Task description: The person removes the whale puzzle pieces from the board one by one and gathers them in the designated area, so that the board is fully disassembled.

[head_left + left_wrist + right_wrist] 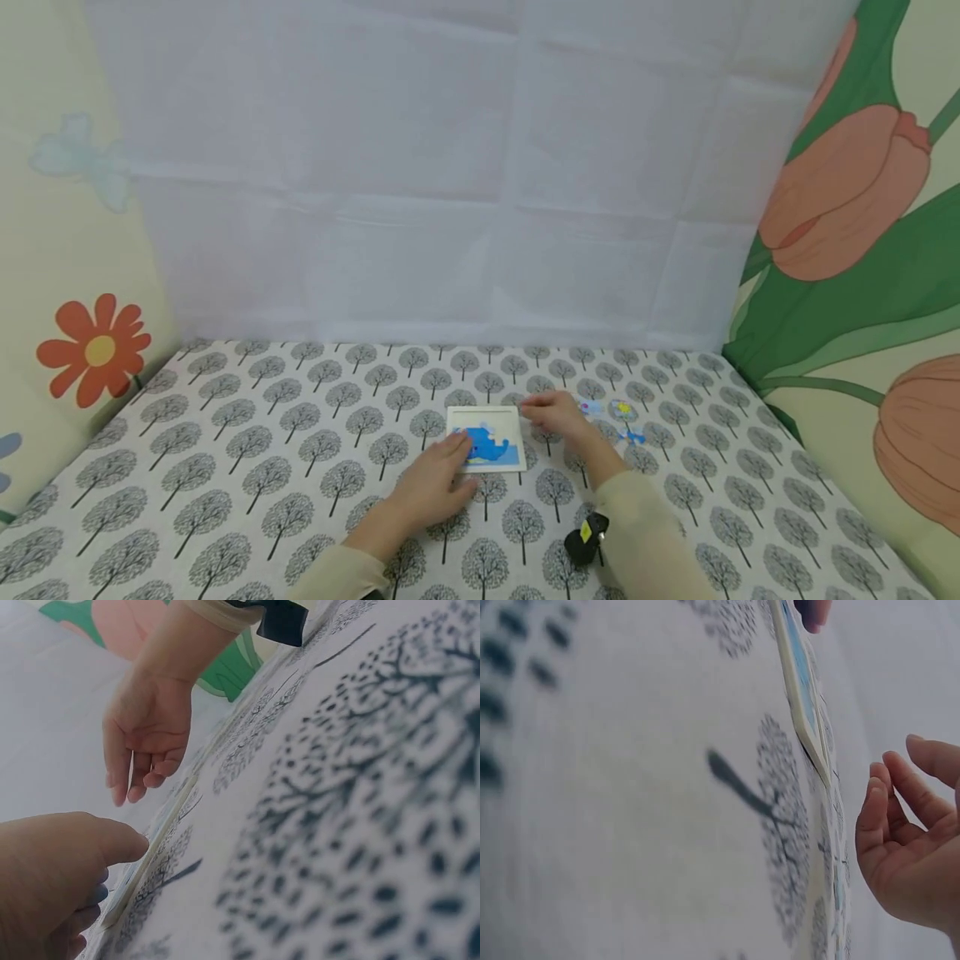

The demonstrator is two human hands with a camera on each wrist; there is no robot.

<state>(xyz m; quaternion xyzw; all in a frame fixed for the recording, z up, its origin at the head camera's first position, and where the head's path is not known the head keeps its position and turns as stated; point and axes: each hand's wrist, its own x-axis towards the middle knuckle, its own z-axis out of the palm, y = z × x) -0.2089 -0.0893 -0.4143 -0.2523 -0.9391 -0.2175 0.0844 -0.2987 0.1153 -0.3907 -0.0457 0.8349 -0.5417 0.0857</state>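
A small jigsaw puzzle board [486,468] with a pale raised rim lies flat on the table. It bears a blue animal picture, and the upper part of its inside looks pale. My left hand [438,479] rests its fingers on the board's left side, covering part of the picture. In the left wrist view its thumb [124,841] reaches toward the board's near edge. Just beyond the board's upper right corner hovers my right hand [558,414]. Its fingers [911,784] are loosely bent above the cloth, and nothing shows between them in the right wrist view.
Right of my right hand lie loose puzzle pieces: a pinkish-blue one [590,407], one with yellow [622,409] and a blue one [632,437]. A tree-print cloth [300,500] covers the table. Behind it hangs a white sheet [420,208]. A black device [585,542] sits at my right wrist.
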